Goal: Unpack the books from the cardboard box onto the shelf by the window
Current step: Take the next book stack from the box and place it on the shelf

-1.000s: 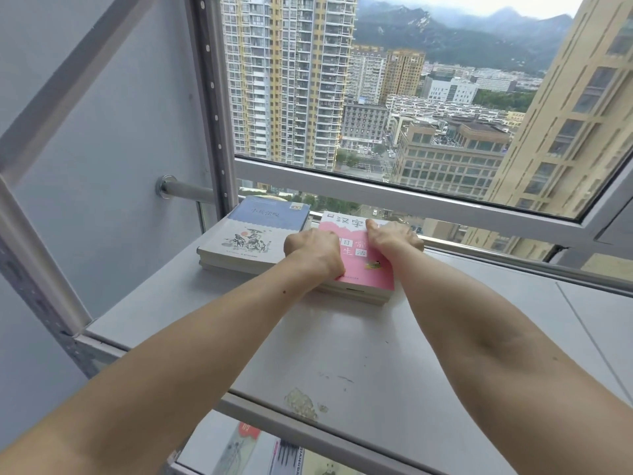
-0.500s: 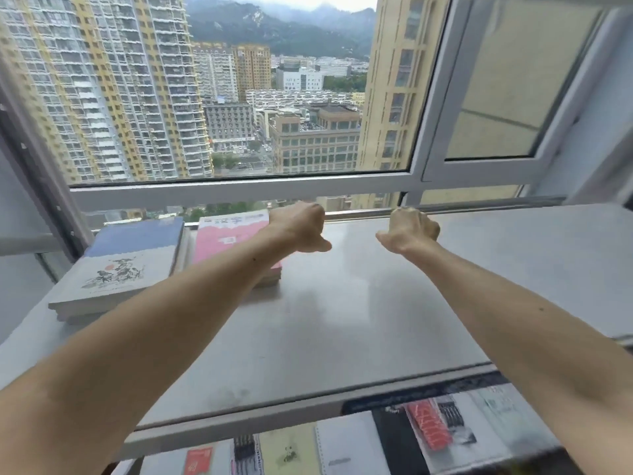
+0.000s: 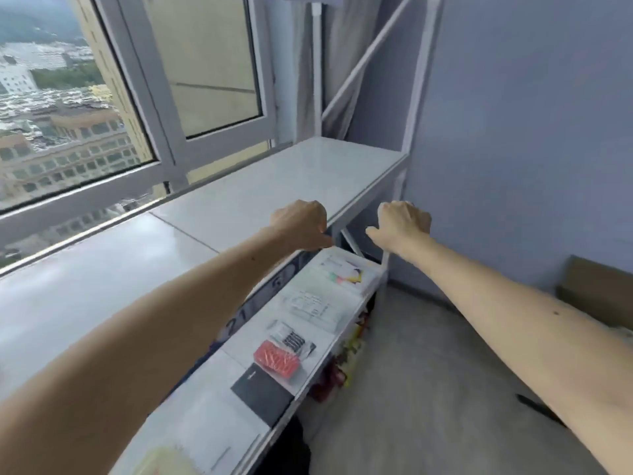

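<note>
My left hand (image 3: 301, 222) hovers over the front edge of the white top shelf (image 3: 267, 186) by the window, fingers curled and holding nothing. My right hand (image 3: 402, 224) hangs in the air past the shelf's right end, also curled and empty. The lower shelf (image 3: 344, 332) carries several flat books, among them a red-covered one (image 3: 277, 362) and a black one (image 3: 262, 392). A corner of the brown cardboard box (image 3: 597, 291) shows at the far right on the floor. The books placed on the top shelf are out of view.
The window frame (image 3: 164, 173) runs along the back of the shelf. A grey-blue wall (image 3: 513, 132) closes the right side, with a white diagonal shelf brace (image 3: 370, 56) in the corner. Grey floor (image 3: 428, 371) lies below. More colourful items sit under the lower shelf (image 3: 342, 365).
Both hands let go of the pink book and drew back from it. My view swung right along the shelf, so the two book stacks left the frame and the box corner appeared.
</note>
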A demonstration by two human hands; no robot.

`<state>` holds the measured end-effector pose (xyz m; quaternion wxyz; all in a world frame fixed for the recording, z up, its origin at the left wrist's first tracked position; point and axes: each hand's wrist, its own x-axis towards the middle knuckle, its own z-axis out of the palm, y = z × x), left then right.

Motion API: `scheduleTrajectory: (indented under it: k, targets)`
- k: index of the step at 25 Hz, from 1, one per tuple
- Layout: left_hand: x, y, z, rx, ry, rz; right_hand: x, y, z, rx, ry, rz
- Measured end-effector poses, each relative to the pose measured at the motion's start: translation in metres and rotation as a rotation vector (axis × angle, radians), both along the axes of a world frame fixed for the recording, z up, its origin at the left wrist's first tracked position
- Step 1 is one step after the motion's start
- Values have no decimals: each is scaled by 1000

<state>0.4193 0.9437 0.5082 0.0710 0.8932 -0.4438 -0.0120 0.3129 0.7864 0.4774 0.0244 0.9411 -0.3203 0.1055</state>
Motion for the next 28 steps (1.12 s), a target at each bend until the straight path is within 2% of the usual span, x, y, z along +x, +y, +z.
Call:
scheduleTrajectory:
  k: [9,14,22,28]
  targets:
    - [-193,-263,-71,118,110,-317,-261,-215,-60,50,151,-363]
    - [-273,-386,-115,188,191,-418,-367,-308,-102,96,230,-584]
    - [-334,-583,-188,340,191,-532,-447,-478,-165,213,283,-757]
    - [-362,-712,-248,482,166,-558,-481,-600,-222,311,301,-758]
